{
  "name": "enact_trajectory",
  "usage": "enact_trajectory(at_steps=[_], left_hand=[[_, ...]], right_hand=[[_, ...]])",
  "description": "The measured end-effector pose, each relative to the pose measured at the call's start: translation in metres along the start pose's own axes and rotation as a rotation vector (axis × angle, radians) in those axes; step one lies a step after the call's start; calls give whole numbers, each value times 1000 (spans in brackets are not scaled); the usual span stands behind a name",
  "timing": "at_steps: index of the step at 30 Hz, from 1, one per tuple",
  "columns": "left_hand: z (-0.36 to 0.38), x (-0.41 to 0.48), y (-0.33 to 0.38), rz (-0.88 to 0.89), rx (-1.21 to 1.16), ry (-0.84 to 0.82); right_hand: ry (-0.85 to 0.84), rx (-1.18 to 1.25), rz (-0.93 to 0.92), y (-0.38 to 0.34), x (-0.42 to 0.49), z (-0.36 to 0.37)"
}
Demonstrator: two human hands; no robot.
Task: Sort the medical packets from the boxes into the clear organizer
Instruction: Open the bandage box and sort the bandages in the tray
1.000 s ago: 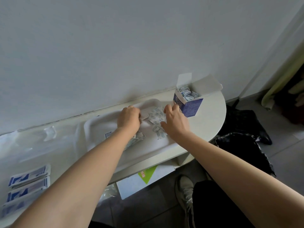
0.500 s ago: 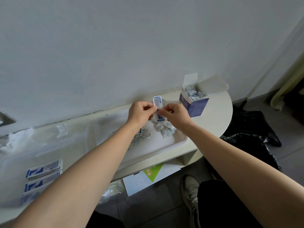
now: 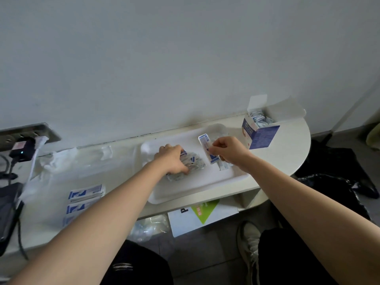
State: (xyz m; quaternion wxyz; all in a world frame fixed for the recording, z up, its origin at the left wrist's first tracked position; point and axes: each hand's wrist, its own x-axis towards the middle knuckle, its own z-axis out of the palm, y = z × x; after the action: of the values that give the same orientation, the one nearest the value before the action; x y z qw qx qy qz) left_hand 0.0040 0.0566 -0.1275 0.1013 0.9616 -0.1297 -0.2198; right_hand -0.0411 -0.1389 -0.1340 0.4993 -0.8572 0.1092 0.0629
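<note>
A white tray (image 3: pixel 197 190) lies on the table with a loose pile of small blue-and-white packets (image 3: pixel 194 162) in it. My left hand (image 3: pixel 171 158) rests on that pile, fingers curled over the packets. My right hand (image 3: pixel 229 150) pinches a stack of long blue-and-white packets (image 3: pixel 207 148) and holds it upright above the tray. Behind it, at the right, stands an open blue box (image 3: pixel 260 131) full of more packets. Larger blue-and-white packets (image 3: pixel 85 193) lie in a clear organizer (image 3: pixel 51 171) on the left.
A wall socket with a plugged-in black charger (image 3: pixel 20 150) and cables sits at the far left. A dark device (image 3: pixel 8 210) lies at the table's left edge. Under the table are a white box with a green label (image 3: pixel 202 215), black bags (image 3: pixel 337 188) and my shoe (image 3: pixel 248 241).
My left hand has let go of the long packets and dropped onto the pile in the tray. My right hand keeps the stack and has moved slightly right. The view has shifted left.
</note>
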Motion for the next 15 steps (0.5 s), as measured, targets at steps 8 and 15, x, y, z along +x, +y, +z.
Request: enact_trajectory(at_steps=[8,15], left_hand=[[5,-14,-20,-37,-171,42],[18,-15,-32,-56,-249,248]], right_hand=[[-20,-56,-27,0,2,10],[-157,-251,-123,-13,-2,32]])
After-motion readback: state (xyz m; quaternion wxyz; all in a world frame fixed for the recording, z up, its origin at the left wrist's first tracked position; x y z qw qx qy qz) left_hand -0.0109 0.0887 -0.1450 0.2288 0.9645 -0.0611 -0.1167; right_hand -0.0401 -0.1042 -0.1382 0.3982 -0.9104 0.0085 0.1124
